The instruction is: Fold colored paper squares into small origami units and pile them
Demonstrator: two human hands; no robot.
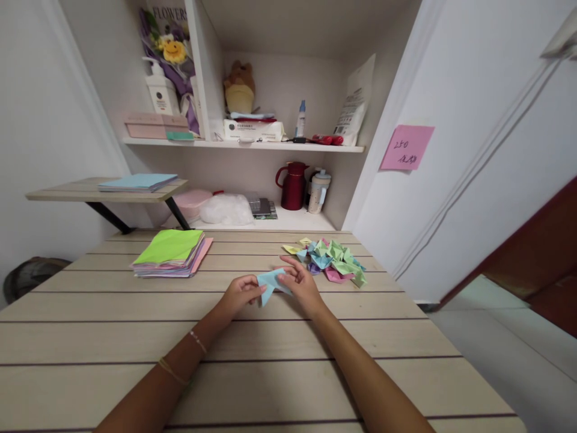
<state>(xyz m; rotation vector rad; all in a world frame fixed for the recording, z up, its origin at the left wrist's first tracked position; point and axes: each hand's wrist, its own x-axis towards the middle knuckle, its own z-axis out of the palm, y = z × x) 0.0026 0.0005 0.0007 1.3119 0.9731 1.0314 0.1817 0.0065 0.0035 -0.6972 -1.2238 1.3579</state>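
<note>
A light blue piece of folded paper (269,284) is held between both hands just above the wooden table (112,337). My left hand (241,293) pinches its left edge with curled fingers. My right hand (301,284) grips its right side, fingers closed over it. Just beyond my right hand lies a pile of folded paper shapes (333,260) in green, blue, pink and yellow. A stack of flat coloured paper sheets (174,252), green on top, lies to the left of my hands.
A low side shelf (67,193) at the left carries blue sheets. Wall shelves behind hold a red jug (293,185), a pale bottle (318,191), a plastic bag (225,210) and boxes. A pink note (406,147) is stuck on the white wall at the right.
</note>
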